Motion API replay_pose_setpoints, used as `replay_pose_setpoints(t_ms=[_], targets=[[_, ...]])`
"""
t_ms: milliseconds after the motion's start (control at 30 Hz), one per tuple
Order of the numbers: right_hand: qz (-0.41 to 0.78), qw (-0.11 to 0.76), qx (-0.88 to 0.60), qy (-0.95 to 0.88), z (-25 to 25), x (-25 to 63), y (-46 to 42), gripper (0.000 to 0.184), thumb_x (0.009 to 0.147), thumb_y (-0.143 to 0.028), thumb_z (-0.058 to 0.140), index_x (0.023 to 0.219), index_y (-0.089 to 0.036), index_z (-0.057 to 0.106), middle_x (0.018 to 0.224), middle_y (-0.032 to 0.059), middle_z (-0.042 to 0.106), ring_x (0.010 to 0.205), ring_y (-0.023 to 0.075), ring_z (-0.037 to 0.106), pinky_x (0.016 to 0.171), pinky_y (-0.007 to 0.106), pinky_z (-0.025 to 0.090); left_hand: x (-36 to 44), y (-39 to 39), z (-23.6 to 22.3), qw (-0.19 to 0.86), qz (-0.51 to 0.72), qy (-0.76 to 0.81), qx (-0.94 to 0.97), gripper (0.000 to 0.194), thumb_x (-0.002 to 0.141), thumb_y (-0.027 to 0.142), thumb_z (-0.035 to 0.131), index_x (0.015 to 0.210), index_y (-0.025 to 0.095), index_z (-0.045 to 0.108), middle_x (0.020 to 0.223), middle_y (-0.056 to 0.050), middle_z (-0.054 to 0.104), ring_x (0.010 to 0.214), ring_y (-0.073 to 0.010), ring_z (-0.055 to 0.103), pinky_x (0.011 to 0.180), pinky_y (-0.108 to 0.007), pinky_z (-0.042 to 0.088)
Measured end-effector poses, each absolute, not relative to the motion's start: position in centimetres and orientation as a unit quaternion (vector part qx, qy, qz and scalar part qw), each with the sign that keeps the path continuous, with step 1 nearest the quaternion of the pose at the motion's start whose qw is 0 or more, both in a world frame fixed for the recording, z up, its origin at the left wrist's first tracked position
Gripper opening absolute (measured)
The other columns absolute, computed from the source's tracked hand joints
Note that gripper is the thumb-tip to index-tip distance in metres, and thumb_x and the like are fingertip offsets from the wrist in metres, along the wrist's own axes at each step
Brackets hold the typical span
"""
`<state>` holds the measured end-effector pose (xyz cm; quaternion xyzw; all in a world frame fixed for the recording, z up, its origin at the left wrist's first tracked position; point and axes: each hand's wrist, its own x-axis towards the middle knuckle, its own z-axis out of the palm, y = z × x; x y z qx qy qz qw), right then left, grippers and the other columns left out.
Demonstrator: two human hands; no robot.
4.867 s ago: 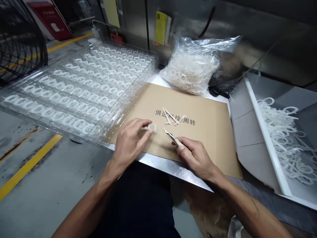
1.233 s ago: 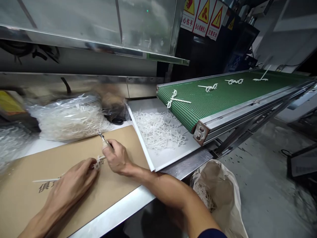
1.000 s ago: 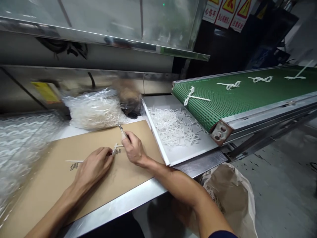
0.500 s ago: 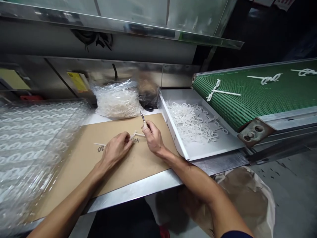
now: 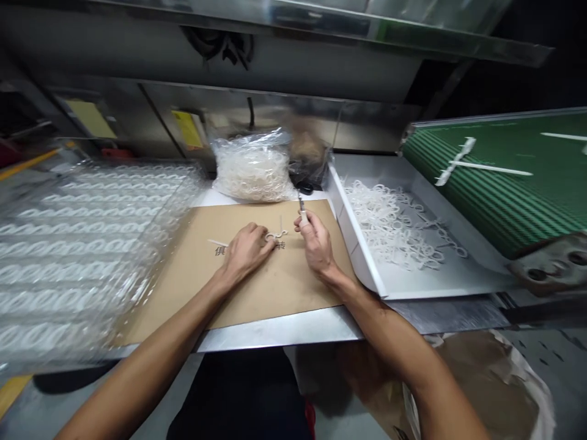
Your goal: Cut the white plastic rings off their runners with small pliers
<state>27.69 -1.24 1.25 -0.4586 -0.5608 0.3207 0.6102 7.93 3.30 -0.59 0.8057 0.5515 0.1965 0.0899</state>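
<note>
My left hand [image 5: 250, 249] rests on the cardboard sheet [image 5: 270, 287], its fingertips closed on one end of a white looped plastic piece [image 5: 277, 235]. A thin straight stem on that piece points away from me. My right hand [image 5: 316, 244] is closed around a slim craft knife [image 5: 302, 211] with a pale handle, its metal tip pointing up and away. A small gap separates the right hand from the plastic piece. Another thin white strip [image 5: 217, 243] sticks out at the left of my left hand, partly hidden by it.
Clear plastic trays [image 5: 92, 244] with rows of white looped pieces stand on the left. A filled clear bag [image 5: 252, 171] lies behind the cardboard. On the right are a white bin [image 5: 358, 244] of loose pieces and a green conveyor belt [image 5: 513, 201] carrying several more.
The view has swung left, so everything sits further right. The plastic piece's stem, earlier pointing toward my right hand, now points away from me. Both hands keep their holds.
</note>
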Motion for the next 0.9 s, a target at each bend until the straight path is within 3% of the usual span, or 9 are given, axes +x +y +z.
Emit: replay_pose_setpoints(t_ms=[300,500,633,900], targets=[[0.386,0.578,-0.426,-0.579,2.1,27.6,-2.3,0.042,0.105,-0.053,0.049,0.122,-0.018,0.066,0.104,0.0066,0.065,0.093,0.0213,0.063,0.088,0.036,0.051,5.6,2.6,0.7,0.108,0.320,0.528,0.779,0.022,0.096,0.028,0.066,0.114,0.015,0.070,0.104,-0.008,0.074,0.086,-0.0194,0.067,0.086,-0.033,0.052],[0.468,0.464,-0.389,-0.643,2.7,26.6,-5.0,0.042,0.103,-0.054,0.055,0.127,-0.023,0.070,0.107,0.0091,0.072,0.093,0.0246,0.068,0.083,0.038,0.056,2.8,0.9,2.3,0.106,0.440,0.512,0.730,0.024,0.095,0.028,0.071,0.115,0.014,0.070,0.098,-0.005,0.073,0.074,-0.0120,0.065,0.075,-0.025,0.054],[0.468,0.403,-0.408,-0.672,2.2,26.0,-5.8,0.039,0.106,-0.052,0.051,0.130,-0.027,0.069,0.107,0.0100,0.072,0.095,0.0263,0.070,0.084,0.040,0.058,2.6,0.1,2.6,0.109,0.508,0.470,0.714,0.023,0.093,0.024,0.075,0.113,0.015,0.072,0.090,-0.003,0.070,0.072,-0.0105,0.064,0.072,-0.024,0.054],[0.517,0.377,-0.434,-0.634,1.4,25.6,-6.3,0.034,0.107,-0.049,0.050,0.125,-0.029,0.071,0.101,0.0102,0.072,0.088,0.0261,0.069,0.078,0.041,0.058,3.2,-1.3,3.5,0.074,0.529,0.428,0.729,0.021,0.094,0.023,0.076,0.113,0.018,0.070,0.087,-0.001,0.070,0.072,-0.0104,0.064,0.071,-0.023,0.056]])
